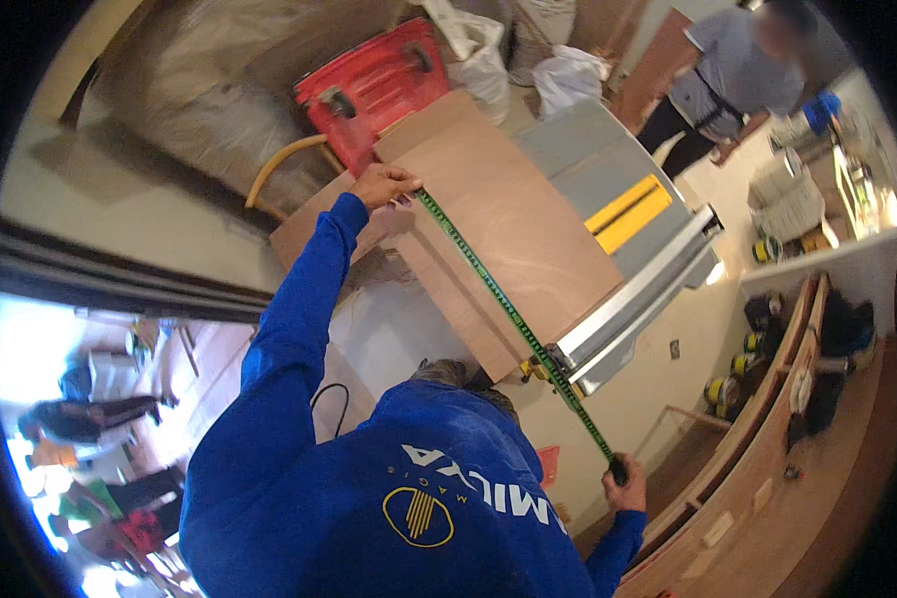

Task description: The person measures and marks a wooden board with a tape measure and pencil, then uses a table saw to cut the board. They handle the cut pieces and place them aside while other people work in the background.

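Note:
A green tape measure (498, 291) is pulled out in a long slanting line over a brown wooden sheet (528, 219). At its far left end, my left hand (384, 186) pinches the tip of the blade near the sheet's edge. My right hand (625, 485), at the lower right, is wrapped around the dark case, out beyond the sheet. Between them the blade passes the end of a silver fence (628, 304). Under the sheet is a grey table saw (580, 159) with a yellow insert (628, 212). Both my arms wear blue sleeves.
A red plastic cart (379, 90) and white bags (568, 80) stand behind the sheet. Another person (738, 75) is at the upper right, past the saw. Wooden boards (747, 439) and several rolls line the right side. More people (100, 429) appear at lower left.

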The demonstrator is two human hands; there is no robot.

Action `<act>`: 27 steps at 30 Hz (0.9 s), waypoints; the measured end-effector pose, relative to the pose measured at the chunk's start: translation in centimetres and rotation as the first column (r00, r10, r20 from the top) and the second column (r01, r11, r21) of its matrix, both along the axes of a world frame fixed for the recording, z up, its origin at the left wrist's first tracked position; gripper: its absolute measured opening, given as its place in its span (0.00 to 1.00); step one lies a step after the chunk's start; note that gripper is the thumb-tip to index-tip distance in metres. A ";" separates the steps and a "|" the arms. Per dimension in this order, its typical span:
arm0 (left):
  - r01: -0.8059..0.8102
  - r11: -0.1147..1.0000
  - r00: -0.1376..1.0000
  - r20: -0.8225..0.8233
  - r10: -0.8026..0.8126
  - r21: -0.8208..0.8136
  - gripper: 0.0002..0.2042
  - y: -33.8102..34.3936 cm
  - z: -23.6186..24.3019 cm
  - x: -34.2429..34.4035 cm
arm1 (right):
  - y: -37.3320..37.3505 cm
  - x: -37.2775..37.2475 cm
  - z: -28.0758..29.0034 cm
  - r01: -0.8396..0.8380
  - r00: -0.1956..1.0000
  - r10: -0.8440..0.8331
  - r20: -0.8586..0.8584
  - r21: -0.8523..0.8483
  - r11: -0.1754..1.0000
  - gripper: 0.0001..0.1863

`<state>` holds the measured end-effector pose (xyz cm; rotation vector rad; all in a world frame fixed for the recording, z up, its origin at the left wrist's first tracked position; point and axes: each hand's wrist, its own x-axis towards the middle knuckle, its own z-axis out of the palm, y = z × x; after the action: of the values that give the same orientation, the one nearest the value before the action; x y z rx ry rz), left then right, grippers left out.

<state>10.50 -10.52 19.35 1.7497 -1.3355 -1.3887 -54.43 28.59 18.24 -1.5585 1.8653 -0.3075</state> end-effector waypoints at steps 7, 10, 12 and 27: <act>0.122 0.992 0.992 -0.033 -0.123 -0.031 0.21 -10.1 -2.9 -3.0 | -5.3 2.4 2.3 0.087 0.960 -0.110 -0.257 -0.101 0.991 0.22; 0.189 0.979 0.981 -0.037 -0.192 -0.074 0.24 -15.3 -4.3 -2.2 | -9.5 3.8 3.5 0.157 0.946 -0.179 -0.272 -0.101 0.982 0.23; 0.252 0.937 0.965 0.129 -0.227 -0.242 0.23 -18.8 -5.6 -1.2 | -12.8 4.8 3.7 0.178 0.922 -0.230 -0.312 -0.187 0.966 0.23; 0.191 0.945 0.676 -0.734 0.069 0.265 0.33 -17.1 -0.4 -2.1 | -20.1 15.7 7.7 0.266 0.949 -0.282 -0.143 -0.122 0.956 0.25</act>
<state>8.41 -27.59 18.90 1.0643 -0.7305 -2.1395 -38.77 8.52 25.89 -1.4220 2.2288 -0.4180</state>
